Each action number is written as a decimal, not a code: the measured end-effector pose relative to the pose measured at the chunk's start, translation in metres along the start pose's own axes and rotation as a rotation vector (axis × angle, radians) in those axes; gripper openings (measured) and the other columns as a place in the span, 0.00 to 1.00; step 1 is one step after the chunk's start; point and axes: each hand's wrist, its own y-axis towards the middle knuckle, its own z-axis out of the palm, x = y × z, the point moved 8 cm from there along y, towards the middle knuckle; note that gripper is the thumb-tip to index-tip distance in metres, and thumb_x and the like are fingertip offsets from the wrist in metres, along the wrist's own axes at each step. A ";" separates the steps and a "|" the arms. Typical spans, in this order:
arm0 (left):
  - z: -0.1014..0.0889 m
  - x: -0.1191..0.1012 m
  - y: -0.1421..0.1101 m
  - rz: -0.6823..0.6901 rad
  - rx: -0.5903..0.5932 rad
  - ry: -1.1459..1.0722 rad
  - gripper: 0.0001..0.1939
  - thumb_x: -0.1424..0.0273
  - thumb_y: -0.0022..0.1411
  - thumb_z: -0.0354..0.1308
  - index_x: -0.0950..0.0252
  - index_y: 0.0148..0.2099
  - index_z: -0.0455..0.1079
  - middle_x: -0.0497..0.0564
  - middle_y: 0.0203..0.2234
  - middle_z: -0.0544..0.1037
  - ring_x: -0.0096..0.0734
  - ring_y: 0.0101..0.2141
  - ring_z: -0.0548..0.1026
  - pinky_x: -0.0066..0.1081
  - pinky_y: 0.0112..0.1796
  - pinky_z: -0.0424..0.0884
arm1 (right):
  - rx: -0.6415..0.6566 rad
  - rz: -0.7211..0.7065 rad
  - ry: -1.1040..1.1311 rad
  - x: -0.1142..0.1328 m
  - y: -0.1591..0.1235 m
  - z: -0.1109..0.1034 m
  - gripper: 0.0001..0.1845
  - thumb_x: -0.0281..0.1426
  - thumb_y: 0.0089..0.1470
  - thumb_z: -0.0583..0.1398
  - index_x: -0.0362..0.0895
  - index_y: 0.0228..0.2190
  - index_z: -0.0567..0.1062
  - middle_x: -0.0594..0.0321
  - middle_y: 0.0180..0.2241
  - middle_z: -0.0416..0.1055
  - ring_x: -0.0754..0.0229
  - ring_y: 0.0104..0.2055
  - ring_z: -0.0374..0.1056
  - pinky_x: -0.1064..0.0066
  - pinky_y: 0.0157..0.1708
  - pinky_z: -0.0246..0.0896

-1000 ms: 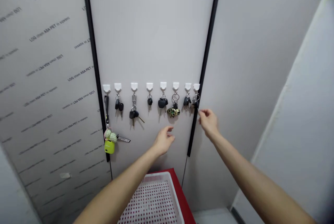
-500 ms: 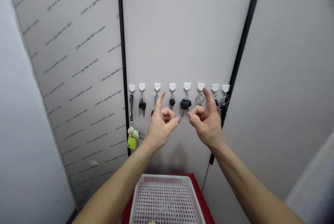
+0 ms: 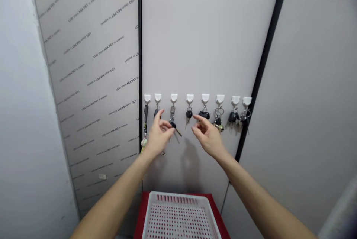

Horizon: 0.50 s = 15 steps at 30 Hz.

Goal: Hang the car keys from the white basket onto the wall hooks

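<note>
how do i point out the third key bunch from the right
On the pale panel between two black strips is a row of white hooks. The key bunch hangs third from the right. Its gold-coloured trinket sets it apart from both neighbours.

Your left-side panel [image 3: 92,60] reads "LOG chem ASA PET in" over and over, slanted, some lines flipped. Last word's too small.

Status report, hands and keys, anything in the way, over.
Left hand and right hand open, near the wall keys; contact unclear. Keys on all eight hooks. Left hand partly blocks view of some; basket below, clear of both.
</note>
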 end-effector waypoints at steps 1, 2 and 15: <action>-0.016 0.011 0.006 -0.011 -0.108 0.067 0.30 0.74 0.41 0.53 0.62 0.49 0.50 0.46 0.26 0.66 0.20 0.27 0.64 0.24 0.30 0.61 | -0.012 0.030 -0.051 -0.010 0.003 -0.001 0.20 0.31 0.39 0.52 0.42 0.39 0.62 0.65 0.24 0.63 0.68 0.24 0.58 0.73 0.27 0.55; -0.030 0.021 0.011 -0.027 -0.196 0.128 0.28 0.74 0.41 0.53 0.63 0.47 0.51 0.49 0.30 0.66 0.22 0.30 0.65 0.25 0.31 0.61 | -0.033 0.056 -0.098 -0.018 0.006 -0.003 0.19 0.32 0.39 0.52 0.42 0.37 0.64 0.62 0.27 0.64 0.66 0.27 0.59 0.72 0.30 0.55; -0.007 0.038 0.047 -0.250 -0.086 -0.008 0.05 0.72 0.48 0.45 0.68 0.26 0.58 0.46 0.17 0.66 0.19 0.17 0.66 0.21 0.20 0.60 | -0.083 0.172 -0.150 -0.044 0.047 0.022 0.13 0.40 0.40 0.49 0.43 0.16 0.62 0.65 0.16 0.64 0.64 0.20 0.62 0.73 0.21 0.56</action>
